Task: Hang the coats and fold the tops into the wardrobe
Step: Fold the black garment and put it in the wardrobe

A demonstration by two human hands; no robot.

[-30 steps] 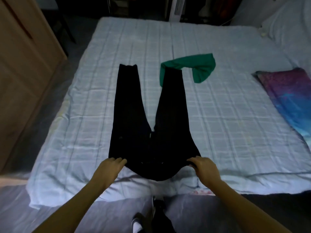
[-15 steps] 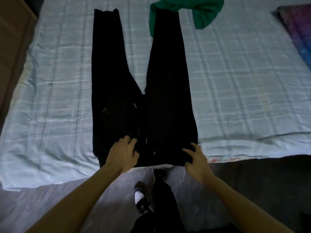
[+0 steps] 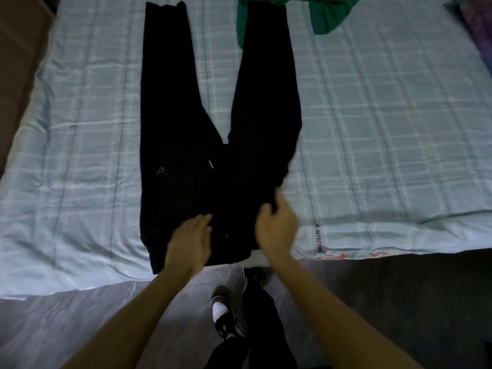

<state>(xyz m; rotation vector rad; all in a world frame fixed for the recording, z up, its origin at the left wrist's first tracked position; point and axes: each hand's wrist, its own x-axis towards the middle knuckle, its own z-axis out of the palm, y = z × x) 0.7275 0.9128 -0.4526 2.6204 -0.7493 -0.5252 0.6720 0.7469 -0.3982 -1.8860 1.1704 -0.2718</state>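
- Right hand (image 3: 277, 227): fingers curled into the waist corner of the black trousers (image 3: 213, 145), pinching the cloth and lifting it.
- Left hand (image 3: 190, 239): flat on the waist, fingers straight.
- Trousers lie on the bed (image 3: 372, 129), long axis running away from the hands, legs splayed in a V.
- Left leg is the fold target; open sheet either side.
- Green top (image 3: 327, 14) touches the right cuff, likely to drag.

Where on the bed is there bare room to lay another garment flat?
Bare sheet lies left of the black trousers, and a wider patch right of them, below the green top. The middle is crowded: both hands work at the waistband.
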